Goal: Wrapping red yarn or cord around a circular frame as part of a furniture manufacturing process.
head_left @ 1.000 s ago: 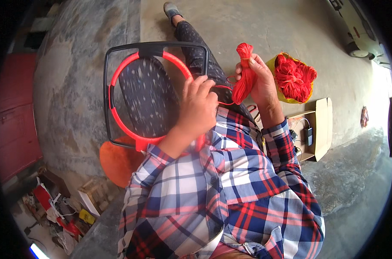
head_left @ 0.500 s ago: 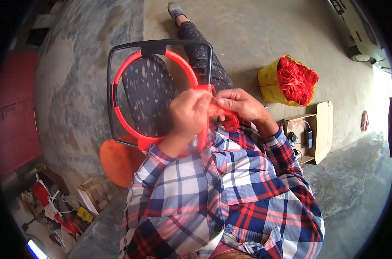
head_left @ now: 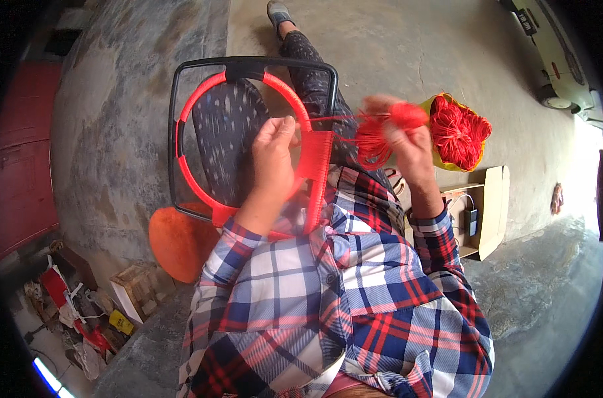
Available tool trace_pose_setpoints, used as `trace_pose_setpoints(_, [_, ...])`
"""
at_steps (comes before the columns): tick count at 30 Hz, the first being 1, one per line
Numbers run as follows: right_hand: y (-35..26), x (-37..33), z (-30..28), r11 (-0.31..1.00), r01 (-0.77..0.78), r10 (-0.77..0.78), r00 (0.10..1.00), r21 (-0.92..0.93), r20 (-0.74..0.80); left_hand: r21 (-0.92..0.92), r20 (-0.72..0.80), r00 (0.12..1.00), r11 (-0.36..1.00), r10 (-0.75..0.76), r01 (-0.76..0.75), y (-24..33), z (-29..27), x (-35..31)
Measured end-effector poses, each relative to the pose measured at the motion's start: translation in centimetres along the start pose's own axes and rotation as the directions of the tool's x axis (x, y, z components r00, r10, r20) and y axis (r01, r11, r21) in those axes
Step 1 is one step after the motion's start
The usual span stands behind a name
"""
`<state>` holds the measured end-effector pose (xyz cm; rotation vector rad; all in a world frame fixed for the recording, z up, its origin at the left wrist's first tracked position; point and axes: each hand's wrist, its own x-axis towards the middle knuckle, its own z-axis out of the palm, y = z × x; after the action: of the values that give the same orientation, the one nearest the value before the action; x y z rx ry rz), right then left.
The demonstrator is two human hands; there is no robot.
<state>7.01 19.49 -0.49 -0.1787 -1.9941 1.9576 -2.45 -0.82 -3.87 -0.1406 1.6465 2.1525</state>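
Note:
A black tubular frame (head_left: 172,126) with a round ring (head_left: 189,106) inside it stands over my lap. Red cord is wound along parts of the ring, and a wide red woven band (head_left: 317,152) covers the right side. My left hand (head_left: 273,146) is at the ring's inner right edge, thumb and fingers pinched; what they hold is hidden. Out to the right, my right hand (head_left: 413,149) grips a bundle of red cord (head_left: 376,139), slightly blurred by motion. Thin strands stretch from this bundle to the right side of the frame.
A yellow bag (head_left: 441,159) full of red cord skeins (head_left: 459,132) stands just beyond my right hand. Nearer is an opened cardboard box (head_left: 494,212) with a black device. An orange round seat (head_left: 179,242) and a wooden crate (head_left: 139,292) lie left. A car (head_left: 553,60) stands far right.
My right hand has moved right and away from the frame, carrying the cord bundle and drawing strands out. My left hand has shifted slightly left and up, apart from the right one.

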Motion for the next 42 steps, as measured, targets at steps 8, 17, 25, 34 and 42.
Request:
trace_pose_setpoints(8, [-2.2, 0.4, -9.2, 0.498, 0.188, -0.085, 0.982, 0.847, -0.168, -0.29, 0.27, 0.914, 0.88, -0.302, 0.377, 0.8, -0.4, -0.2])
trace_pose_setpoints(17, [3.8, 0.4, -2.7, 0.898, -0.338, 0.37, 0.927, 0.283, -0.066, -0.246, 0.346, 0.861, 0.85, -0.373, 0.467, 0.4, -0.3, 0.4])
trace_pose_setpoints(25, [2.6, -0.4, -2.3, 0.726, -0.375, 0.421, 0.905, 0.577, 0.058, -0.277, 0.3, 0.872, 0.84, -0.386, 0.467, 0.6, 0.0, -0.1])
trace_pose_setpoints(34, [1.3, -2.5, -4.1, 0.541, -0.167, 0.287, 0.958, 0.824, 0.006, -0.224, 0.343, 0.887, 0.89, -0.309, 0.397, 0.2, -0.4, 0.4])
trace_pose_setpoints(42, [-0.1, -3.2, -3.9, 0.516, -0.149, 0.283, 0.959, 0.843, -0.003, -0.192, 0.381, 0.877, 0.903, -0.292, 0.384, 0.5, -0.4, -0.2])
